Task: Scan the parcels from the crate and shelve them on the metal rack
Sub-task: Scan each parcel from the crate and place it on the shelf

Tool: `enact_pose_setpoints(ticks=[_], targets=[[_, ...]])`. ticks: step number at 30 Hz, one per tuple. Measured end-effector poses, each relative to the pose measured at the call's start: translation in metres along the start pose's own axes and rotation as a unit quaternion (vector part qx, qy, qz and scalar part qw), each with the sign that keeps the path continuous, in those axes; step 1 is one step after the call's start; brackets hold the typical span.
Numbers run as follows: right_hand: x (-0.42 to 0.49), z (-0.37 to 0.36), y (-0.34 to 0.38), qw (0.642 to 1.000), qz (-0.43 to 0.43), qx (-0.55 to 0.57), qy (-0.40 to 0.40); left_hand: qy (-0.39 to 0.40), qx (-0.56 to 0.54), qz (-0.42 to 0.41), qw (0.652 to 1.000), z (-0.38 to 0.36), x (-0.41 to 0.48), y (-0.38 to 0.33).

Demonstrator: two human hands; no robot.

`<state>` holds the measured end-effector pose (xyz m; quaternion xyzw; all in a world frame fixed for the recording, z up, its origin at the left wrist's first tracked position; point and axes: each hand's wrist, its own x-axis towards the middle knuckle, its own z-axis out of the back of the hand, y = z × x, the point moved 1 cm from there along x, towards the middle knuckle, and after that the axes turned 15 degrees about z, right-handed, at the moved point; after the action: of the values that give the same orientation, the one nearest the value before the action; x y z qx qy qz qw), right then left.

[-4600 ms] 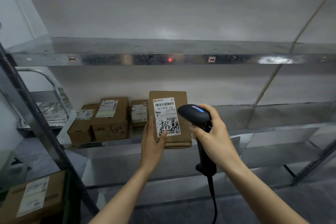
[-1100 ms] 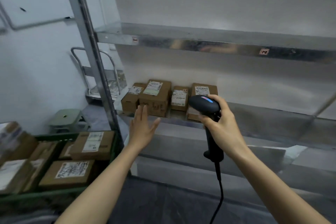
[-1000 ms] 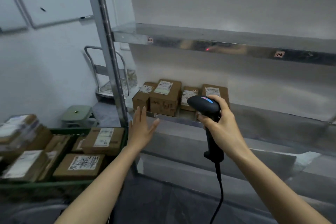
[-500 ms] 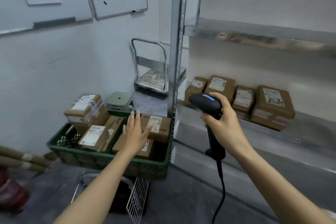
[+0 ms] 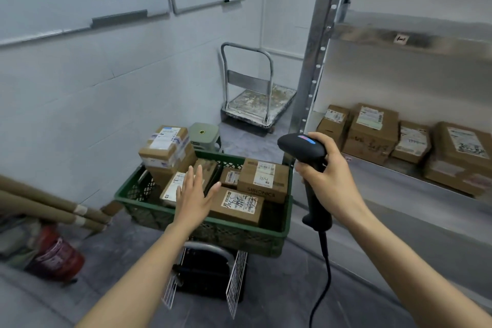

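Observation:
A green crate [image 5: 271, 237] stands on a dark cart and holds several cardboard parcels, among them a flat one with handwriting on its label [image 5: 238, 205] and a "SIBIONICS" box [image 5: 263, 180]. My left hand [image 5: 193, 198] hovers over the crate with straight, spread fingers and holds nothing. My right hand [image 5: 328, 181] grips the black corded barcode scanner [image 5: 303, 149] upright, to the right of the crate. On the metal rack [image 5: 316, 61], several parcels [image 5: 371, 132] sit in a row on the middle shelf.
A grey platform trolley [image 5: 255, 104] stands by the back wall beside a small green stool [image 5: 203, 133]. Cardboard tubes [image 5: 53, 208] and a red extinguisher [image 5: 57, 257] lie at the left. Whiteboards hang on the wall. Wire racks lean at the cart.
The parcel my left hand held at the shelf now lies on the rack. The view has swung left to the crate, and my empty left hand has come over it.

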<state>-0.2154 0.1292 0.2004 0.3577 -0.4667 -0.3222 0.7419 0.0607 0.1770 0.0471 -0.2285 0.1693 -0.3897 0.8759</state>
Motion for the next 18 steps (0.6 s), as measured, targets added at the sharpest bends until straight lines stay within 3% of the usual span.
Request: enact_pose_setpoints(ticks=[8, 18], targets=[[0.032, -0.015, -0.025, 1.000, -0.005, 0.000, 0.020, 0.008, 0.006, 0.021, 1.000, -0.014, 0.028, 0.013], [0.076, 0.004, -0.067, 1.000, -0.014, -0.004, 0.027, 0.048, 0.008, 0.023, 0.999, -0.062, 0.074, -0.028]])
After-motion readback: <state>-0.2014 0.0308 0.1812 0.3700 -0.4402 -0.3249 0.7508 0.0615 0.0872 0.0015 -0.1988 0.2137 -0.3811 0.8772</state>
